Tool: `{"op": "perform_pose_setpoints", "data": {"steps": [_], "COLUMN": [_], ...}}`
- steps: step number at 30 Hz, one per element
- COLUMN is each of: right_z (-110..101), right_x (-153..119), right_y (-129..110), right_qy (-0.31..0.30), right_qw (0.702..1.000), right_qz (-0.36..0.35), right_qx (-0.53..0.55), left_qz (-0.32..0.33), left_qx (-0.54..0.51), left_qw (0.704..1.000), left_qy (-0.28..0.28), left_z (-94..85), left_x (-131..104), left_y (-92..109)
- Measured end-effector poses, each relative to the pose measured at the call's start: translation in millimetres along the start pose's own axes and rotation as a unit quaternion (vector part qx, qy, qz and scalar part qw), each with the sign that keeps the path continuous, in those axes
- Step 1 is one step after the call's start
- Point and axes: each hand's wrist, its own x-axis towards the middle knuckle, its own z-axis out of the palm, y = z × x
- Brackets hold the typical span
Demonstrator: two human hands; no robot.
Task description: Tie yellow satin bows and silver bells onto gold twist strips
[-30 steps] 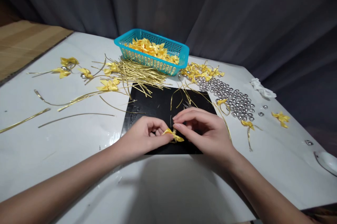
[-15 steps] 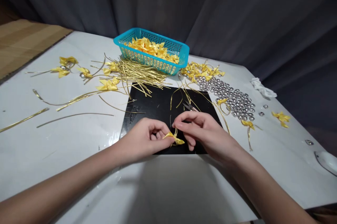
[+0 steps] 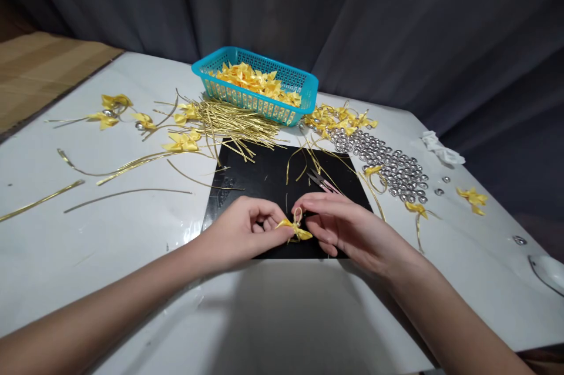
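Observation:
Over the front part of a black mat (image 3: 264, 175), my left hand (image 3: 253, 228) pinches a small yellow ribbon flower (image 3: 302, 234) between thumb and fingers. A thin gold loop (image 3: 298, 216) stands up from the flower's middle. Just right of the loop is my right hand (image 3: 343, 225), its fingers slightly curled and apart, with nothing visible in them. Its fingertips are very close to the loop; whether they touch it I cannot tell. Scissors with pink handles (image 3: 324, 182) lie on the mat behind my right hand.
A blue basket (image 3: 311, 84) of yellow ribbon flowers stands at the back. Gold ties (image 3: 233, 122) lie before it. Silver beads (image 3: 396, 169) spread to the right. Loose ties and flowers (image 3: 183, 141) lie on the left of the white table (image 3: 132, 234). A white cloth-like piece (image 3: 443, 149) is at right.
My right hand has opened from its pinch at the gold loop and shifted slightly right. The loop now shows more clearly. My left hand still pinches the flower.

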Motion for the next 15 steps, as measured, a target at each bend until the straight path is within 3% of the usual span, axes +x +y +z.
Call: {"op": "perform_pose_setpoints", "data": {"steps": [6,11,15], "right_z": [3.1,4.5,7.0], "right_x": [-2.7,-1.4,-1.5], "right_y": [1.6,5.4,5.4], "right_qy": [0.063,0.094,0.079], "right_qw": [0.986,0.973,0.966], "right_qz": [-0.091,-0.100,-0.117], "right_qx": [-0.128,-0.187,-0.218], "left_qz": [-0.010,-0.004,0.006], "left_qx": [-0.006,0.009,0.016], "left_qw": [0.999,1.000,0.999], "left_qy": [0.031,0.023,0.032], "left_z": [-1.1,-1.6,-2.4], "left_x": [1.1,0.7,2.4], "left_y": [1.3,0.7,-1.0]}}
